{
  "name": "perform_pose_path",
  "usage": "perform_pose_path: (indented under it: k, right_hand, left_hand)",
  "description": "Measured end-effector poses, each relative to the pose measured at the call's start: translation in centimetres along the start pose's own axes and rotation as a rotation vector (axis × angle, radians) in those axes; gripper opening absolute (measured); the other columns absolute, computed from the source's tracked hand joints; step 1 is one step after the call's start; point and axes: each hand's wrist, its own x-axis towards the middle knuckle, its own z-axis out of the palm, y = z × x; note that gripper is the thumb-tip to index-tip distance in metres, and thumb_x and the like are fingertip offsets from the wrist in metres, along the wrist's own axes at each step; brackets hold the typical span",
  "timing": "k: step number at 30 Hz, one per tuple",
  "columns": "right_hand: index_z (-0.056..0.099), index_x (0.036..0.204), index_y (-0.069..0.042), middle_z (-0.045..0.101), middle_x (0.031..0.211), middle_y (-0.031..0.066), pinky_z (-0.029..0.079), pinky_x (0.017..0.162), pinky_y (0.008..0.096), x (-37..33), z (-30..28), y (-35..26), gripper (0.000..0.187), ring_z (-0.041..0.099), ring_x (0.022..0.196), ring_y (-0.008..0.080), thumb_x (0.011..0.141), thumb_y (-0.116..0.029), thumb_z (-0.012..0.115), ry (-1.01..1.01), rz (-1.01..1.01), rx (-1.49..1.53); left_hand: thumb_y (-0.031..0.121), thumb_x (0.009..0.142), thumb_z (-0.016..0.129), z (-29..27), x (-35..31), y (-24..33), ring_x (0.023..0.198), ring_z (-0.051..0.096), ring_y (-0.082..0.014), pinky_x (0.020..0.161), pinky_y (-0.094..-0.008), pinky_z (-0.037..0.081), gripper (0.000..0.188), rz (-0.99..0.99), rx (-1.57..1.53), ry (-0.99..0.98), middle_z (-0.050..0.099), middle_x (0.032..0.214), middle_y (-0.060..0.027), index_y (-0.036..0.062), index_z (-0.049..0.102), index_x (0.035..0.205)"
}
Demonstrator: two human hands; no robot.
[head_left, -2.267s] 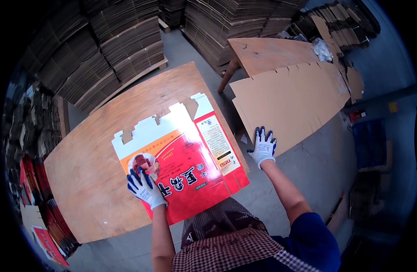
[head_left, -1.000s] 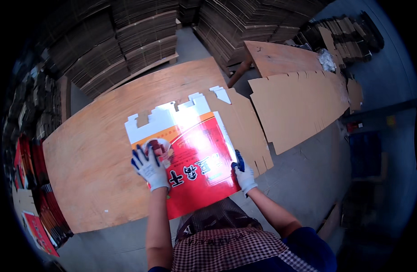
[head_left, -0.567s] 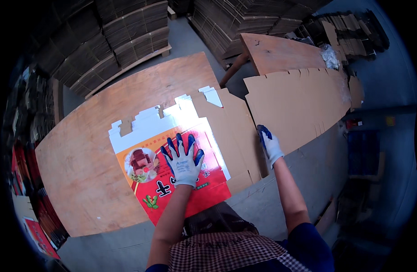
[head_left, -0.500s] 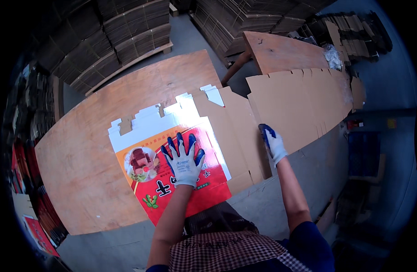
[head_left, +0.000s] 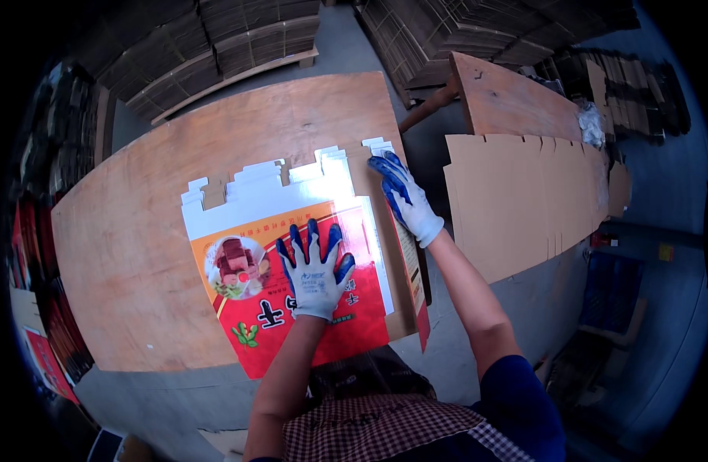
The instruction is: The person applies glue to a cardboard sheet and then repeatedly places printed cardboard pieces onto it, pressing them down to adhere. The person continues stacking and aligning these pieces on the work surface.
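Note:
A flat carton blank [head_left: 215, 296], glossy red, orange and white with a printed food picture, lies on the wooden table top. My left hand [head_left: 314, 277], in a white glove with blue fingertips, rests flat on its red face, fingers spread. On the right, the blank's side panel [head_left: 409, 250] stands folded up along a crease, with its printed outside partly in view. My right hand [head_left: 406, 199], gloved the same way, lies against the upper part of this panel with fingers stretched toward the far left. Its thumb is hard to make out.
The wooden table [head_left: 131, 254] extends left and beyond the blank. To the right, a plain brown cardboard sheet [head_left: 523, 200] lies across a second wooden board [head_left: 515, 96]. Stacked cardboard on a pallet [head_left: 262, 42] stands behind. More stacks [head_left: 65, 165] line the left.
My right hand has moved left and away from me, folding the side panel up and inward from lying flat. My left hand stays spread on the red face. The view has shifted slightly.

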Motion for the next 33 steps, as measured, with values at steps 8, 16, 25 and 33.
perform_pose_path:
  k: [8, 16, 25, 33]
  right_hand:
    - [0.063, 0.128, -0.015, 0.052, 0.147, 0.0068, 0.019, 0.123, 0.0496, 0.3, 2.2, 1.1, 0.036, 0.033, 0.146, 0.0316, 0.093, -0.025, 0.063, -0.037, -0.16, -0.551]
    - [0.058, 0.137, -0.018, 0.045, 0.152, 0.0057, 0.016, 0.121, 0.0557, -0.8, 5.4, -0.1, 0.042, 0.033, 0.145, 0.0338, 0.096, -0.03, 0.056, 0.065, -0.066, -0.834]
    - [0.053, 0.142, -0.009, 0.051, 0.144, 0.0148, 0.025, 0.117, 0.0545, -6.1, 8.6, -0.8, 0.049, 0.043, 0.139, 0.0327, 0.097, -0.027, 0.056, 0.345, 0.172, -0.83]
    - [0.054, 0.137, -0.003, 0.052, 0.143, 0.0186, 0.025, 0.117, 0.0583, -23.2, 9.7, -3.6, 0.05, 0.044, 0.135, 0.0399, 0.093, -0.024, 0.061, 0.242, 0.15, -0.655]
  left_hand:
    - [0.059, 0.089, 0.06, 0.0, 0.2, 0.0, 0.15, 0.015, -0.0477, 0.119, -0.0674, 0.002, 0.056, -0.003, -0.011, 0.021, 0.028, 0.162, -0.0158, 0.0266, 0.064, 0.135]
    - [0.059, 0.089, 0.06, 0.1, 0.2, 0.2, 0.151, 0.012, -0.0463, 0.119, -0.0669, 0.001, 0.057, -0.004, -0.012, 0.023, 0.022, 0.165, -0.0141, 0.0262, 0.063, 0.136]
    - [0.06, 0.089, 0.06, -0.7, 0.3, 0.4, 0.153, 0.008, -0.0426, 0.12, -0.0659, 0.0, 0.062, -0.016, 0.028, -0.051, 0.018, 0.166, -0.0117, 0.0257, 0.058, 0.141]
    - [0.057, 0.09, 0.06, 0.0, 0.3, 0.3, 0.154, 0.006, -0.0402, 0.12, -0.0648, 0.0, 0.066, 0.003, 0.033, 0.044, 0.017, 0.167, -0.0098, 0.028, 0.05, 0.148]
